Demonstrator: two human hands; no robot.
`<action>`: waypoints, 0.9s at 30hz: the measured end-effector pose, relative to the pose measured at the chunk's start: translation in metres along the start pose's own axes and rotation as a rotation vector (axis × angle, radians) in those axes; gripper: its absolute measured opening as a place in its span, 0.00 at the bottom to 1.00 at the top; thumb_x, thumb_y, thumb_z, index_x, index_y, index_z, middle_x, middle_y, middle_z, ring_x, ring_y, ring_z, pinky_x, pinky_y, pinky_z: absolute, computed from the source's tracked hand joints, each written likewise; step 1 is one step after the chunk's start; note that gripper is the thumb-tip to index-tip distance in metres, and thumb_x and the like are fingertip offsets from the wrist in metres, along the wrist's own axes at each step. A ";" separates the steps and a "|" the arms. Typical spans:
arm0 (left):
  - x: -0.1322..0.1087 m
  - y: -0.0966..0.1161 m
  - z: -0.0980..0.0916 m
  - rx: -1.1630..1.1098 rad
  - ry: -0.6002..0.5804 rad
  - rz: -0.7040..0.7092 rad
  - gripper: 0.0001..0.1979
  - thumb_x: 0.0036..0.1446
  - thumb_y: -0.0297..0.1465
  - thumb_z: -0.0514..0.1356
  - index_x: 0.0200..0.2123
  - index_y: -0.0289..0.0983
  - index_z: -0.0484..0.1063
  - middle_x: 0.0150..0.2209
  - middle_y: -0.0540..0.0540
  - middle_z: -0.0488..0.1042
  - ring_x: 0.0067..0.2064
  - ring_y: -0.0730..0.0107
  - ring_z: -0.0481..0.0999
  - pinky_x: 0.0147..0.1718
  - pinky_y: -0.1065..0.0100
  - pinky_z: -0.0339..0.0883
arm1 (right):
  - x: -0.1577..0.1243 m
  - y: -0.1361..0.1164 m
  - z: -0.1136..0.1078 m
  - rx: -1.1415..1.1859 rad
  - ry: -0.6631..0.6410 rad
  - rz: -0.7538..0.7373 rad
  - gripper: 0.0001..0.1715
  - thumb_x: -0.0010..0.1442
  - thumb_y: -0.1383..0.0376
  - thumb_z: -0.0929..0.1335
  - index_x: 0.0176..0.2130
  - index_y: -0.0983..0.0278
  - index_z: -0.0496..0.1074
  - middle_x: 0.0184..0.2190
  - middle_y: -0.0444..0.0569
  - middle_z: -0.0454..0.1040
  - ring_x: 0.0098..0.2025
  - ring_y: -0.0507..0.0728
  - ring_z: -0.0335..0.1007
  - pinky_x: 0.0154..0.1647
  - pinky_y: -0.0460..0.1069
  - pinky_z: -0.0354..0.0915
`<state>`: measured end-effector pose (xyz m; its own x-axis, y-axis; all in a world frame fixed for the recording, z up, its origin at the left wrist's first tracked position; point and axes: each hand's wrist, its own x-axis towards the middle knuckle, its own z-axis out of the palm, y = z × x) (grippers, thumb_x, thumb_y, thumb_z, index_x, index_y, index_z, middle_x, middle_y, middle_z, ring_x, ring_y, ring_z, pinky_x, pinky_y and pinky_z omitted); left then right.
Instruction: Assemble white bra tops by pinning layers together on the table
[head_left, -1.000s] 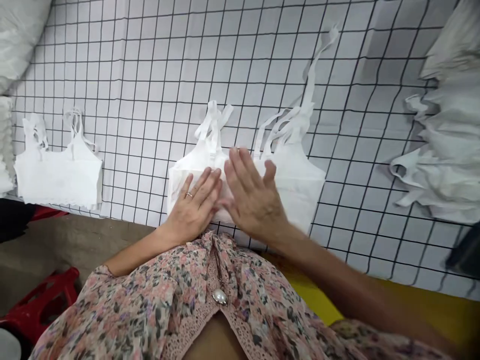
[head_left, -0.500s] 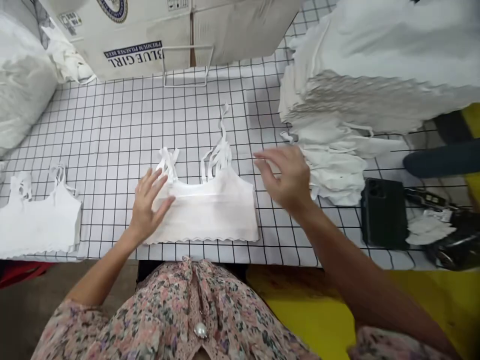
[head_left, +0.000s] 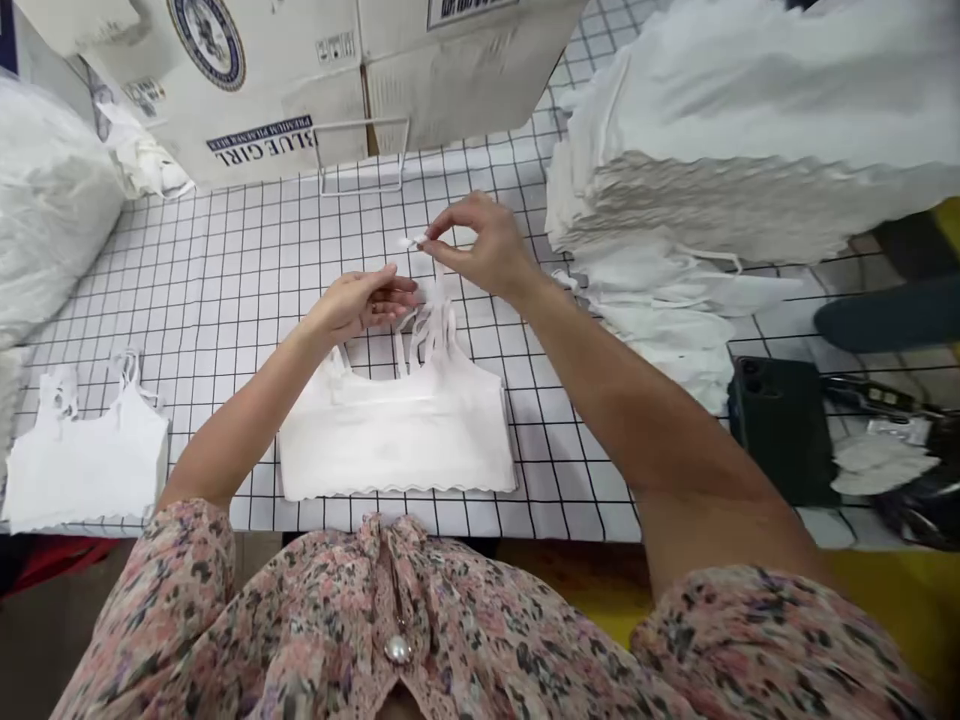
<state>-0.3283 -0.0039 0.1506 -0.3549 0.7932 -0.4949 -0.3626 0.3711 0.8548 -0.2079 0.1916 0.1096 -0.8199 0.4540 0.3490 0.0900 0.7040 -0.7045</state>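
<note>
A stack of white camisole-style bra tops (head_left: 397, 435) lies flat in front of me, scalloped hem towards me and straps pointing away. Between thumb and index finger my right hand (head_left: 480, 245) pinches the end of a long white strap (head_left: 415, 243), above the right-hand shoulder of the top. My left hand (head_left: 367, 302) is beside that same strap, palm partly turned up, fingers loosely curved and thumb apart, with nothing visible in it. My left forearm covers part of the left straps.
At the left lies another pile of white tops (head_left: 90, 465). A beer carton (head_left: 262, 90) and a white wire stand (head_left: 364, 188) are at the back. On the right are a tall stack of white fabric (head_left: 720, 190), loose white garments (head_left: 667, 310) and a dark phone (head_left: 781, 430).
My right hand has moved left and away from me and now pinches the strap end. My left hand has lifted off the top and moved right towards the strap.
</note>
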 end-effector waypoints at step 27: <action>-0.068 -0.063 0.068 -0.147 -0.225 0.066 0.13 0.49 0.41 0.82 0.33 0.40 0.88 0.46 0.44 0.86 0.46 0.70 0.81 0.55 0.61 0.75 | -0.184 -0.059 -0.031 0.178 0.196 -0.149 0.06 0.71 0.55 0.75 0.44 0.53 0.81 0.38 0.48 0.78 0.42 0.58 0.76 0.50 0.59 0.78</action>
<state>-0.2230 -0.0485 0.1405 -0.1879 0.9067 -0.3776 -0.4723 0.2536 0.8442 -0.0448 0.0838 0.1062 -0.6900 0.4623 0.5569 -0.1376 0.6716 -0.7280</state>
